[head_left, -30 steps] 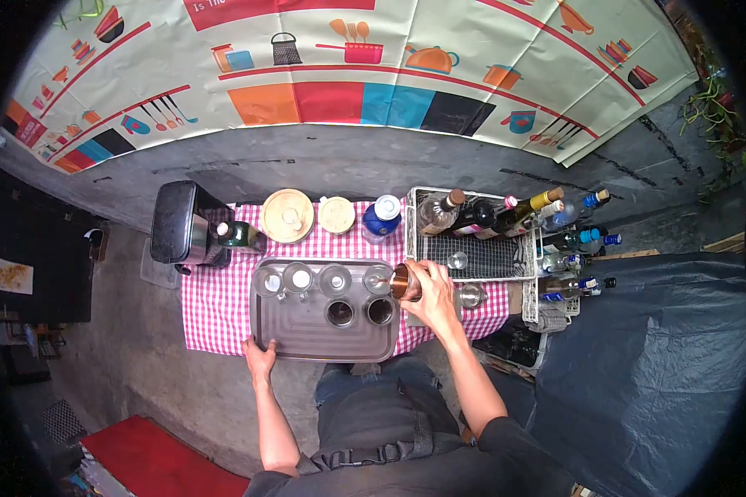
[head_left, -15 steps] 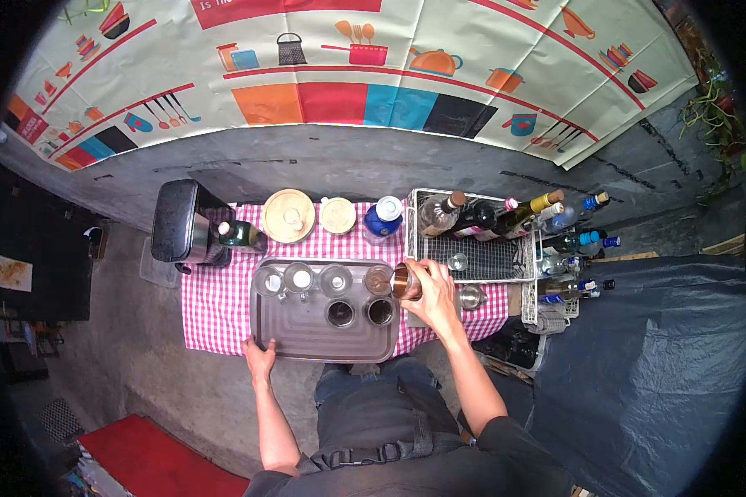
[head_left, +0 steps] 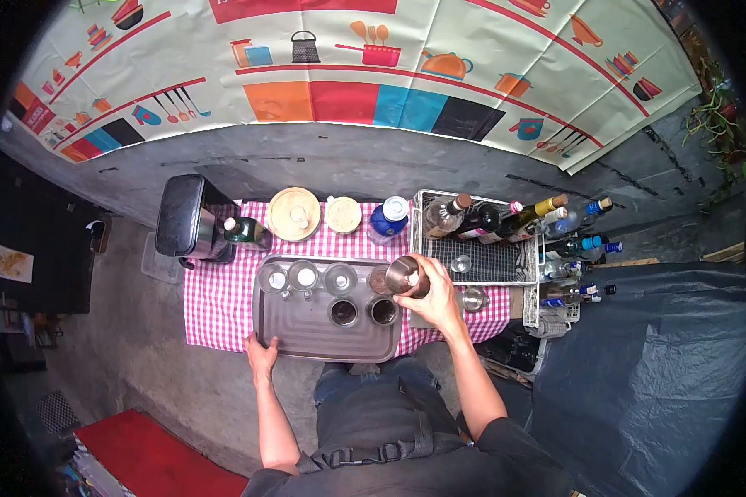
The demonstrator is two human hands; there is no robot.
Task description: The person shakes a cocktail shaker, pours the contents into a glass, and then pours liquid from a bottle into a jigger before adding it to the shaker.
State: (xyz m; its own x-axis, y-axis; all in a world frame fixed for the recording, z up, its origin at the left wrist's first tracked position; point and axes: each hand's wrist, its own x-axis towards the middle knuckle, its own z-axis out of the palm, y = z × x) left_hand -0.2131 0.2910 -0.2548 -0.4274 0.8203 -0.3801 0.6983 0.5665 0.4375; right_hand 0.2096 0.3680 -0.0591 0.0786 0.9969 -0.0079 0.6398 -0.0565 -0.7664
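Note:
My right hand [head_left: 436,296] grips a shiny metal cup [head_left: 406,273] beside the back right glass on the tray. The cup's mouth faces me, and something whitish shows inside. That glass [head_left: 380,280] has a brownish look and is partly behind the cup. In front of it stand two glasses with dark contents, one on the left [head_left: 343,311] and one on the right [head_left: 382,311]. Several clear glass mugs [head_left: 340,280] line the back left of the tray. My left hand [head_left: 262,354] rests at the front left corner of the brown tray [head_left: 307,338], thumb apart from the fingers.
A white wire basket [head_left: 472,278] of bottles stands right of the tray. Behind the tray are a wooden-lidded jar [head_left: 293,214], a smaller lidded jar [head_left: 343,215] and a blue bottle [head_left: 388,224]. A coffee machine [head_left: 192,217] and green bottle [head_left: 247,234] stand left.
My right hand has turned the metal cup more upright, so its mouth now shows. My left hand stays at the tray's corner. The view has shifted slightly.

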